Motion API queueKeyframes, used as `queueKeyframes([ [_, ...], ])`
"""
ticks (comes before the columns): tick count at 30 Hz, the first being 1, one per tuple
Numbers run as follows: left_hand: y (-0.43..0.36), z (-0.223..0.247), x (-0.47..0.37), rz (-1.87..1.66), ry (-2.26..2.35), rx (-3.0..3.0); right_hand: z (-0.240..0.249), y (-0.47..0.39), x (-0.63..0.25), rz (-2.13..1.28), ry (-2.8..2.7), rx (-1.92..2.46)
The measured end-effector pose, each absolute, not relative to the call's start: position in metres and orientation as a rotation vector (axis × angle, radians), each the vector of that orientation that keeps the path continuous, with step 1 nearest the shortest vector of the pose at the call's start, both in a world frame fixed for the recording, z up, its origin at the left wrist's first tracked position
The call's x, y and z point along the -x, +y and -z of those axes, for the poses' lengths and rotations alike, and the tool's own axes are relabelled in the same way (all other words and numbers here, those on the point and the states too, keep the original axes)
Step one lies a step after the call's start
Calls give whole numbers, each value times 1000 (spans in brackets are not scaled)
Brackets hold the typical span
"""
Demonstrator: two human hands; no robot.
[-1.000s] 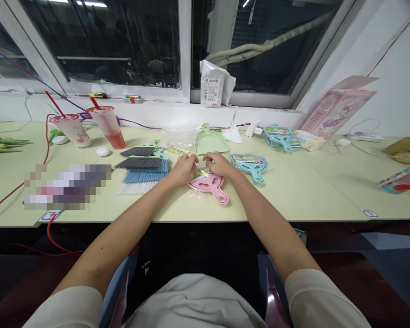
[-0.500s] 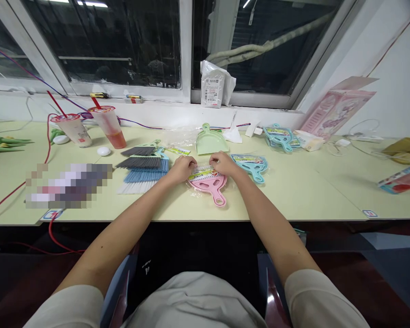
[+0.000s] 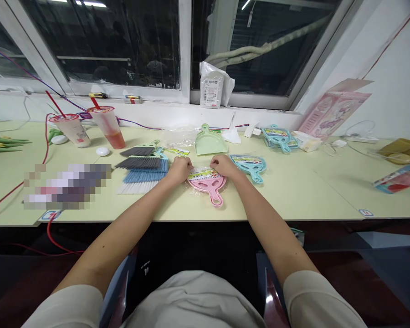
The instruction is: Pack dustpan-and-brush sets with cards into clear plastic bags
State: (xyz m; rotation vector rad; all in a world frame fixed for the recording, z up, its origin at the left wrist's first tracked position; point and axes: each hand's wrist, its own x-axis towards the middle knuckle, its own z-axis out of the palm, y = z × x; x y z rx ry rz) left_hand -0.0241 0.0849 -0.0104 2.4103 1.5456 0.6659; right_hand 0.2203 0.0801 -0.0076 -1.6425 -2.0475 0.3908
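Note:
A pink dustpan (image 3: 210, 187) in a clear plastic bag lies in front of me, handle toward the table's front edge. Across its far part runs a green-and-yellow printed label (image 3: 202, 174). My left hand (image 3: 180, 169), fingers closed, grips the bag at its far left corner. At the far right corner my right hand (image 3: 222, 165) pinches the bag the same way. Beyond my hands sits a light green dustpan (image 3: 210, 143), unwrapped. A bagged blue dustpan (image 3: 249, 166) lies just right of my right hand. Stacked brushes (image 3: 145, 171) with grey, blue and white bristles lie left of my left hand.
Two drink cups (image 3: 108, 130) with red straws stand at the back left. Further bagged blue dustpans (image 3: 279, 138) lie at the back right, near a pink box (image 3: 335, 111). A red cable (image 3: 17, 189) crosses the table's left side. Crumpled clear plastic (image 3: 179, 136) lies by the sill.
Both hands stay at the bag's far edge, their fingers shifting slightly. The pink dustpan keeps almost the same place.

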Motion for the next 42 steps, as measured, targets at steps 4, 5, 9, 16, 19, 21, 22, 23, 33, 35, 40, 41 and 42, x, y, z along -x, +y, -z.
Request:
queueKeyframes([
  [4,89,15,27,-667,1534,-2389,13,82,-219,-349,-1962,1694],
  [5,89,15,28,-661,1532,-2394,15,83,-219,-329,-1956,1699],
  [9,87,13,28,-633,1566,-2380,18,86,-218,-262,-1960,1726],
  [16,77,8,24,-642,1745,-2313,16,85,-215,-133,-1944,1864],
  [19,76,7,24,-687,1858,-2217,20,84,-216,-105,-1858,1910],
  [21,76,7,24,-664,1895,-2186,22,85,-217,-123,-1822,1905],
  [22,76,7,24,-645,1894,-2180,22,86,-218,-143,-1822,1892],
  [23,77,6,24,-631,1884,-2172,22,86,-219,-165,-1834,1877],
  [33,79,3,24,-576,1776,-2169,20,89,-218,-84,-1952,1927],
  [35,77,3,24,-594,1737,-2212,21,87,-218,-48,-1971,1909],
  [40,75,2,26,-618,1719,-2404,15,72,-212,97,-2036,1889],
  [41,74,2,27,-609,1681,-2457,13,68,-210,141,-2073,1879],
  [42,74,2,27,-599,1626,-2507,11,64,-208,182,-2120,1865],
])
